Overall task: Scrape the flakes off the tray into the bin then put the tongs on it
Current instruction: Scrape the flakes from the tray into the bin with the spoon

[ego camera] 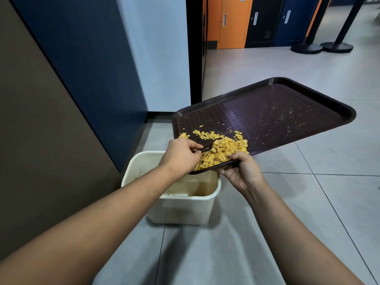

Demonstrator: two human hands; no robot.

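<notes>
I am seeing the brown tray being held tilted over the cream bin, its near left corner hanging lowest, above the bin's opening. My right hand is gripping the tray's near edge, thumb on top and fingers curled underneath. My left hand is curling round a dark utensil, probably the tongs, though only a short dark piece is showing between the fingers and the pile. Its tip is sitting in the yellow flakes, which are lying heaped at the tray's low near corner, just beside both hands, with a thinner scatter trailing left along the edge. Fine crumbs are dotting the far right part of the tray. The bin is standing on the grey tiled floor, near the dark wall panel on the left
</notes>
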